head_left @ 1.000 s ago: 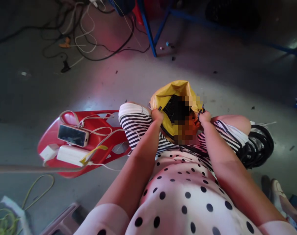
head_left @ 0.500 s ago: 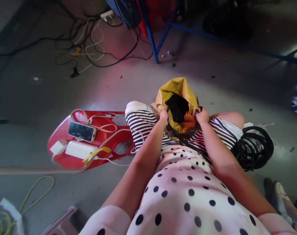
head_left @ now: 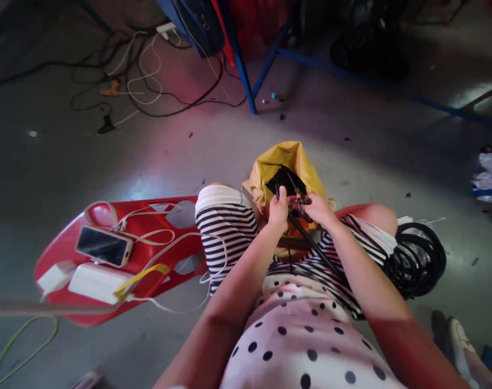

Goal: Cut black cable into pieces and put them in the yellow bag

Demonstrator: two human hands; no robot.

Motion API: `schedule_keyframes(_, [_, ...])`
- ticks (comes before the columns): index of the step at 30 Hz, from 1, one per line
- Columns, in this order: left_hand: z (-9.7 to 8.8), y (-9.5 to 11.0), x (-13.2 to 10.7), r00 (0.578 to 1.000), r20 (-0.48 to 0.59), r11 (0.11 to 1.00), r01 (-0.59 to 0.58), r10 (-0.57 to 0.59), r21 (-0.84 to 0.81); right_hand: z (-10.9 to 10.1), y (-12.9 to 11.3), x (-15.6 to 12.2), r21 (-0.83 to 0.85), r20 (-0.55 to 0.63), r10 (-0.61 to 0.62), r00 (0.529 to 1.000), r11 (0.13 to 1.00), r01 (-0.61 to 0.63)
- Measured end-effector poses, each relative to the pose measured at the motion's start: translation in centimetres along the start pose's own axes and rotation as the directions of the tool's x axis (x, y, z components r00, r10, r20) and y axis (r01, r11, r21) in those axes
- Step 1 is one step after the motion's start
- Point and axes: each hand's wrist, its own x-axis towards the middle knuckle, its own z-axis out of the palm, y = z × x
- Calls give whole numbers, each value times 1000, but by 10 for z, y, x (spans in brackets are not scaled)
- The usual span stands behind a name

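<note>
Between my knees stands a yellow bag [head_left: 313,170] with its mouth gaping and a tangle of black pieces [head_left: 276,181] inside. My left hand [head_left: 279,209] is closed on a black cable [head_left: 311,239], thumb up, over the near side of the mouth. From there the cable slants down across my lap to the right. Close beside it, my right hand [head_left: 318,209] grips dark-handled scissors [head_left: 301,204], whose blades point up and left over the bag. Whether the blades touch the cable I cannot make out.
A black cable coil [head_left: 424,259] lies beside my right knee. To the left, a red stool [head_left: 148,289] carries a phone [head_left: 104,246], a white power bank [head_left: 100,282] and cords. Ahead are a blue metal frame [head_left: 246,81] and tangled wires [head_left: 148,81] on the floor.
My hands have come together from the two sides of the bag's mouth, the right one bringing the scissors left to the cable. The view has shifted slightly right.
</note>
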Motion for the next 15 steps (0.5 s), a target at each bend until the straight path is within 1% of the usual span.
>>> schedule_keyframes(2, [3, 4, -2, 993, 67, 995, -93, 92, 18, 3, -10, -2, 61, 129, 6, 992, 998, -14])
schedule_keyframes(4, [2, 5, -4, 983, 97, 987, -157, 154, 23, 4, -14, -1, 123, 211, -4, 978, 992, -22])
schedule_keyframes(6, [3, 6, -4, 980, 73, 982, -190, 187, 24, 1, -15, 1, 135, 216, -34, 976, 991, 5])
schedule_keyframes(9, [8, 8, -3, 974, 34, 975, -223, 222, 24, -6, -13, 0, 116, 154, -76, 985, 992, 58])
schedule_keyframes(11, [14, 12, 0, 976, 6, 976, -217, 217, 26, -11, -14, -2, 132, 131, -78, 988, 989, 61])
schedule_keyframes(13, [20, 15, 4, 981, 0, 981, -192, 192, 11, -19, -15, -2, 158, 176, -77, 981, 986, 49])
schedule_keyframes(15, [23, 16, 6, 987, 19, 987, -161, 161, 3, -34, -17, 5, 151, 250, -63, 966, 988, 26])
